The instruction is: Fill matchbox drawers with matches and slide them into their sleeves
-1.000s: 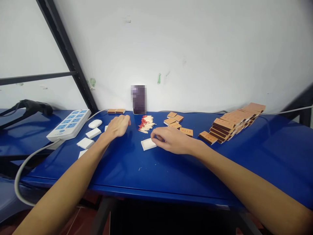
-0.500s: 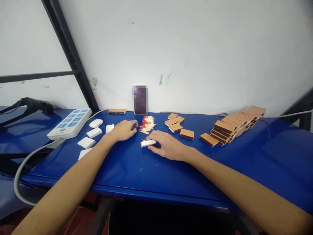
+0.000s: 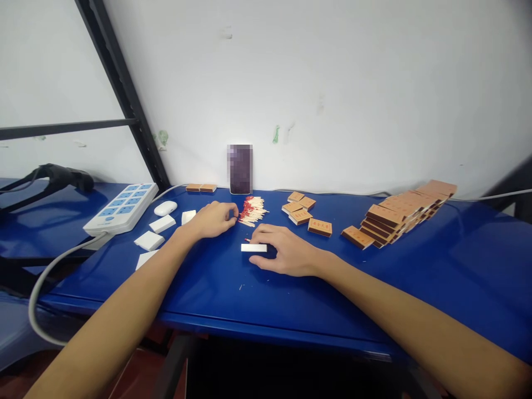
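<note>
My right hand (image 3: 282, 249) lies on the blue table (image 3: 316, 299) with its fingers closed round a small white matchbox tray (image 3: 254, 247), tipped on its long edge. My left hand (image 3: 214, 218) rests curled just left of a loose pile of red-tipped matches (image 3: 251, 210), fingertips pinched at the pile's edge; what it pinches is too small to make out.
Several white trays (image 3: 149, 240) lie at the left beside a white mouse (image 3: 165, 208) and a power strip (image 3: 121, 207). Brown matchbox sleeves (image 3: 301, 209) sit behind my right hand, a long stack of them (image 3: 399, 215) at right. A dark phone (image 3: 240, 169) leans on the wall.
My left hand slid right to the match pile. My right hand turned the white tray from flat up onto its edge and drew it slightly nearer.
</note>
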`<state>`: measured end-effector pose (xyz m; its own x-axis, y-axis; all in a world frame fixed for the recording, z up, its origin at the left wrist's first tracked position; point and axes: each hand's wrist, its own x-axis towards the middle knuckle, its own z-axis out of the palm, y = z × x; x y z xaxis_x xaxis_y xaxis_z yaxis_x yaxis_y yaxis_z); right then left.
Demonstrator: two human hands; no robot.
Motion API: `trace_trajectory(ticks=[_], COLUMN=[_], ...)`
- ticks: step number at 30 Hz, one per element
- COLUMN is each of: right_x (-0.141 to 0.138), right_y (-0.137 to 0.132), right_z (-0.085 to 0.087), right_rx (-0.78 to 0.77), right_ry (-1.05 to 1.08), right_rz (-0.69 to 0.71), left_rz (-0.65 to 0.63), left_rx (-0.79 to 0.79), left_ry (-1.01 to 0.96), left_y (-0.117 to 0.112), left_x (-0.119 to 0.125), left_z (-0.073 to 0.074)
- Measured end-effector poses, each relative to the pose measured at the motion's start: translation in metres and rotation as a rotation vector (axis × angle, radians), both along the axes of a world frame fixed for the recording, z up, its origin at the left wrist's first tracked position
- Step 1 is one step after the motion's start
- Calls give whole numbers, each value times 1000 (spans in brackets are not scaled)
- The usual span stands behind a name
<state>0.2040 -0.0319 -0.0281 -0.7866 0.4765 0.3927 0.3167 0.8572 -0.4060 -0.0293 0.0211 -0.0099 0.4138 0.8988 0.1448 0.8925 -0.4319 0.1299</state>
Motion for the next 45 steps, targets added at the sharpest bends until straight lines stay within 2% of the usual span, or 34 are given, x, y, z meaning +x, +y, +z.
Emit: trace_trajectory(ticks=[7, 12, 17, 23, 28, 32, 39, 42, 45], right_x=[-3, -4, -5, -5, -5, -5, -5, -5, -5], right_y=[3, 8, 13, 15, 16, 18, 21, 21, 21], right_z=[-10, -18, -20, -22, -25, -25, -24, -22, -22], right_rx=[-10, 64, 92, 104, 136, 112, 76, 65, 73], right_ry=[75, 139, 162, 165, 135, 186, 253, 261, 269], right_rz=[-15, -19, -69, -89, -169, -138, -140, -145, -146], left_rz=[30, 20, -20, -26, -160, -236, -301, -286, -260], left_rx=[48, 19, -9, -22, -100, -166, -291, -309, -297], left_ry=[0, 18, 17, -20, -151, -194, -333, -369, -387], left_y=[-5, -4, -3, -7, -20, -25, -22, -19, -20], left_x=[-9, -7, -4, -1, 8, 13, 17, 20, 22], left_z=[13, 10, 6, 10, 17, 19, 10, 3, 2])
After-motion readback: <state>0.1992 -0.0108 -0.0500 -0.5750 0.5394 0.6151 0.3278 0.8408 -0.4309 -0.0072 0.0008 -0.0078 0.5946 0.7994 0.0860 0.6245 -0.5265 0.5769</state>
